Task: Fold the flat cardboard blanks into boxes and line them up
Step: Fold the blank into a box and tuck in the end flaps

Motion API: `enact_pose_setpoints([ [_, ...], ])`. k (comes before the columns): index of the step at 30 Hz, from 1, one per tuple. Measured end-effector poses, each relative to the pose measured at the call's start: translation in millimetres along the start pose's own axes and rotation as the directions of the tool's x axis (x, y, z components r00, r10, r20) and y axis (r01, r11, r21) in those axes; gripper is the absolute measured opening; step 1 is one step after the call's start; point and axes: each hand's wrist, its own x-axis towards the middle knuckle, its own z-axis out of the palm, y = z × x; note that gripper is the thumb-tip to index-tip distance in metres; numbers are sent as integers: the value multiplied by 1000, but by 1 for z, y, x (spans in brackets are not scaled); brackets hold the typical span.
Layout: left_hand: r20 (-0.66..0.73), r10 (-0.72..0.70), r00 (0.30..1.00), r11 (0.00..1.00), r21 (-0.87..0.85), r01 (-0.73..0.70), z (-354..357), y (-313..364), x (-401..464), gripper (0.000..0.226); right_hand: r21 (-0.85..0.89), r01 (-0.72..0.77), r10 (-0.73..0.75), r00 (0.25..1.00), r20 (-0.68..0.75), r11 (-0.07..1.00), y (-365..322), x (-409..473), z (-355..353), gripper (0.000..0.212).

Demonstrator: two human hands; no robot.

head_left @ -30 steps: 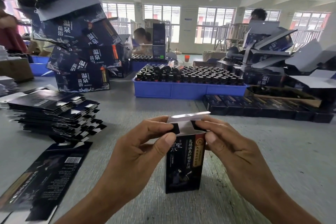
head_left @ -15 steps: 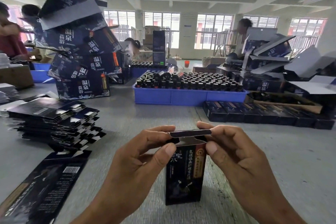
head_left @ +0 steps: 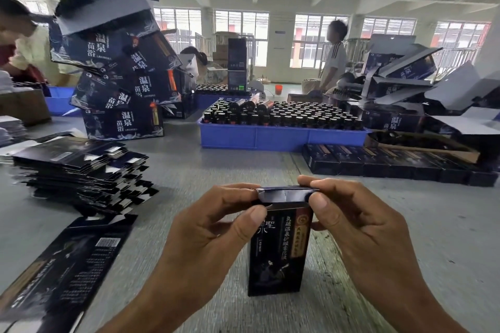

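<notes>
A small dark box with gold lettering stands upright on the grey table, right in front of me. My left hand pinches its upper left corner between thumb and fingers. My right hand pinches the upper right corner, thumb on the front. The top flap lies folded over toward me, nearly level across the opening. A stack of flat dark blanks lies at the left. One loose blank lies at the lower left. A row of finished dark boxes lies at the right.
A blue tray full of dark bottles sits behind the box. Large dark cartons are piled leaning at the back left, and more open cartons at the back right. Several people stand or work beyond the table.
The top flap, upright and showing its pale inside a second ago, has been bent forward and down over the box opening. Both hands stay pinched at the top corners.
</notes>
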Motion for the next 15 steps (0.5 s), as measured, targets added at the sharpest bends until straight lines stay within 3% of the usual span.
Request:
enact_pose_setpoints([
  [11,-74,0,997,999,34,2,4,0,-1,20,45,7,-6,1000,-14,999,2,-1,0,13],
  [15,-68,41,997,996,78,-35,5,2,-3,34,79,8,-8,1000,2,997,4,-1,-1,12],
])
